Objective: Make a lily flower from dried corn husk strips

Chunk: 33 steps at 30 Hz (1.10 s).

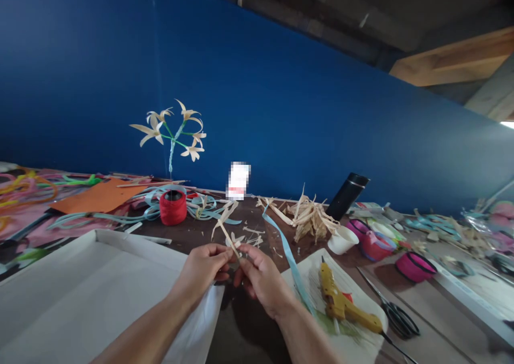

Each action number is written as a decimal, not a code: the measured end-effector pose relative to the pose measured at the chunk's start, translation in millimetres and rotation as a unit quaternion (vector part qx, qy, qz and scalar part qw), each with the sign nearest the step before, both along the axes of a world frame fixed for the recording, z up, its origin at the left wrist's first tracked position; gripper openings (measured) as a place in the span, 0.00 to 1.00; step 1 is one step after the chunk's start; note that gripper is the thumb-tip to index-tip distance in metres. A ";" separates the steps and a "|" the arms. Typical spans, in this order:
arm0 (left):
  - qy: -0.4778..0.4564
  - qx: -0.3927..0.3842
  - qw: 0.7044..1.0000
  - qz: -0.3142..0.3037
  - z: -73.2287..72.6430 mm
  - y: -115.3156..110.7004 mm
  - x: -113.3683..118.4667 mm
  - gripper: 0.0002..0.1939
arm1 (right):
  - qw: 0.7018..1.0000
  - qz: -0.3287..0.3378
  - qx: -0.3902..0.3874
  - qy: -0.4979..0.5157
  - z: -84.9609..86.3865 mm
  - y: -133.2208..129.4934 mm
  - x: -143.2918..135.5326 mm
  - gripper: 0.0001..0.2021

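Observation:
Near the middle of the head view, my left hand (206,270) and my right hand (259,275) meet at the fingertips. Both pinch the lower end of a thin pale strip (228,234), which points up and leans left. Some fingers of each hand curl underneath, partly hidden. Small pale scraps (255,240) lie on the dark table just beyond the fingers. A pile of dried pale husks (313,219) sits further back to the right. A light blue ribbon (285,246) runs down beside my right hand.
A white tray (96,294) lies at left, a red spool (173,207) behind it. At right are a yellow glue gun (341,300), scissors (395,313), a white cup (343,240) and a black bottle (347,195). A flower stem (172,150) stands against the blue wall.

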<state>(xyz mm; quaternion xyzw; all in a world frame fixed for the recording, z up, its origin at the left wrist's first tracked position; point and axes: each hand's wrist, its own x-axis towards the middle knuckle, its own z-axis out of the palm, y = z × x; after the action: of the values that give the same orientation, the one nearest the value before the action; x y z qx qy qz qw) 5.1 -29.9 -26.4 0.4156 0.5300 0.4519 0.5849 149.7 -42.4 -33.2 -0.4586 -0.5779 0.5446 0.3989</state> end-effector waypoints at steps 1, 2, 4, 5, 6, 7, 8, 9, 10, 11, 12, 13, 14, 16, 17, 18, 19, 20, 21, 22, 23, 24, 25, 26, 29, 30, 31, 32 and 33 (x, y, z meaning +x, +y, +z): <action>0.003 -0.001 1.000 0.003 -0.2 0.4 0.4 0.14 | 0.999 -0.019 0.036 -0.031 -2.2 -0.3 0.0 0.20; 0.005 -0.001 1.000 0.007 -0.5 1.0 0.7 0.14 | 0.994 -0.039 0.081 -0.065 -4.1 -0.8 0.0 0.18; 0.008 -0.003 1.000 0.012 -0.8 2.3 1.5 0.13 | 0.975 -0.075 0.169 -0.126 -6.5 -1.3 0.7 0.17; 0.007 -0.003 1.000 0.013 -0.9 2.7 1.8 0.13 | 0.964 -0.090 0.199 -0.149 -6.7 -0.7 1.7 0.17; 0.005 -0.006 1.000 0.013 -0.9 3.0 1.9 0.13 | 0.957 -0.105 0.216 -0.165 -6.3 0.7 3.4 0.18; 0.002 -0.010 1.000 0.013 -1.0 3.3 1.8 0.13 | 0.951 -0.124 0.221 -0.175 -5.5 2.9 5.9 0.18; -0.002 -0.016 1.000 0.013 -1.1 3.5 1.4 0.14 | 0.949 -0.146 0.217 -0.177 -4.4 5.8 9.2 0.18; -0.006 -0.021 1.000 0.014 -1.2 3.8 0.7 0.14 | 0.950 -0.168 0.202 -0.168 -3.3 9.2 13.2 0.19; -0.010 -0.024 1.000 0.016 -1.5 4.2 -0.3 0.14 | 0.955 -0.185 0.177 -0.148 -2.4 12.6 17.6 0.19; -0.012 -0.025 0.999 0.017 -1.9 4.9 -1.5 0.15 | 0.963 -0.193 0.147 -0.116 -2.0 15.8 22.1 0.21; -0.012 -0.024 0.999 0.019 -2.3 5.8 -2.7 0.15 | 0.971 -0.195 0.117 -0.079 -2.1 18.5 26.3 0.23; -0.009 -0.020 1.000 0.021 -2.8 6.9 -3.9 0.15 | 0.975 -0.195 0.093 -0.046 -2.7 20.6 30.0 0.25; 0.000 -0.015 1.000 0.023 -3.3 8.1 -4.9 0.15 | 0.978 -0.192 0.074 -0.021 -3.6 22.1 33.1 0.27; 0.030 -0.003 0.999 0.022 -4.4 10.4 -6.6 0.15 | 0.980 -0.189 0.059 -0.011 -5.4 23.5 38.1 0.26; 0.051 0.007 0.998 0.021 -5.1 11.3 -7.4 0.14 | 0.979 -0.191 0.063 -0.023 -5.9 23.7 40.4 0.25; 0.074 0.018 0.997 0.019 -6.1 12.1 -8.1 0.14 | 0.977 -0.194 0.073 -0.045 -5.8 23.6 42.8 0.23; 0.101 0.032 0.994 0.018 -7.2 12.8 -9.0 0.15 | 0.973 -0.200 0.087 -0.072 -5.0 23.3 45.5 0.22; 0.132 0.046 0.990 0.016 -8.4 13.4 -10.0 0.15 | 0.967 -0.206 0.105 -0.105 -3.7 22.7 48.4 0.20; 0.168 0.064 0.984 0.015 -9.7 14.0 -11.0 0.15 | 0.959 -0.212 0.123 -0.141 -2.0 21.8 51.3 0.18; 0.209 0.086 0.974 0.015 -10.7 14.5 -12.1 0.14 | 0.950 -0.214 0.138 -0.181 -0.1 20.5 54.1 0.17; 0.251 0.111 0.961 0.017 -11.4 15.0 -13.2 0.13 | 0.940 -0.211 0.149 -0.222 1.8 19.0 56.5 0.16; 0.293 0.138 0.946 0.019 -11.7 15.4 -14.0 0.13 | 0.929 -0.208 0.158 -0.262 3.4 17.3 58.4 0.16; 0.331 0.166 0.928 0.020 -11.6 15.8 -14.6 0.12 | 0.918 -0.205 0.163 -0.297 4.7 15.5 59.5 0.15; 0.364 0.190 0.912 0.020 -11.1 16.0 -14.8 0.12 | 0.909 -0.200 0.164 -0.326 5.5 13.8 59.9 0.14; 0.427 0.216 0.878 0.012 -8.7 16.5 -13.4 0.13 | 0.897 -0.184 0.151 -0.372 5.6 10.4 58.1 0.12; 0.439 0.216 0.872 0.010 -8.1 16.5 -12.5 0.13 | 0.897 -0.179 0.147 -0.377 5.3 10.0 57.0 0.11; 0.447 0.216 0.868 0.011 -7.7 16.4 -11.6 0.12 | 0.898 -0.174 0.142 -0.378 4.8 9.9 55.9 0.11; 0.454 0.219 0.863 0.015 -7.7 16.3 -10.8 0.12 | 0.900 -0.170 0.139 -0.377 4.5 10.0 55.0 0.10; 0.459 0.227 0.859 0.019 -7.9 16.1 -10.2 0.11 | 0.901 -0.168 0.136 -0.375 4.3 10.2 54.2 0.10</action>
<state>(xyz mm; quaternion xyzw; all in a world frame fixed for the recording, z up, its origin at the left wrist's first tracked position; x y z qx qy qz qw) -5.1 -13.7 -34.3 0.6869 0.6291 0.3286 0.1562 203.9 -32.2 -28.9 -0.6605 -0.6675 0.1731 0.2969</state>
